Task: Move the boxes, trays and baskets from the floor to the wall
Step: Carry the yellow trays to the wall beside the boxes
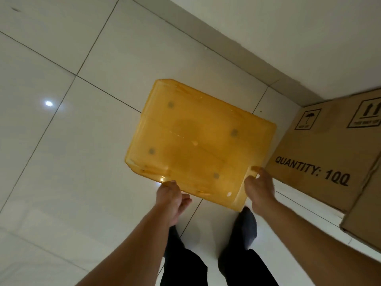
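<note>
Left hand (171, 198): curled round the tray's near edge toward its left corner, thumb at the rim, fingers tucked underneath.
Right hand (260, 193): clasps the near right corner, fingers wrapped over the rim.
Tray (198, 139): translucent orange plastic, held in the air above the floor with its broad flat face toward the camera and its far end toward the wall. Four dark round spots show through it.
Weight: looks light, since both hands carry it by one edge alone.
Stiffness: seems rigid, with no sag at the unsupported far end.
Surface: smooth and glossy, so probably slippery; thin plastic may crack if dropped.
Best hold: the raised rim near two corners, where the hands are.
Box (329, 151): cardboard, just right of the tray, by the wall.
Wall (288, 38): near, beyond the tray.
Floor (61, 89): pale glossy tiles.
</note>
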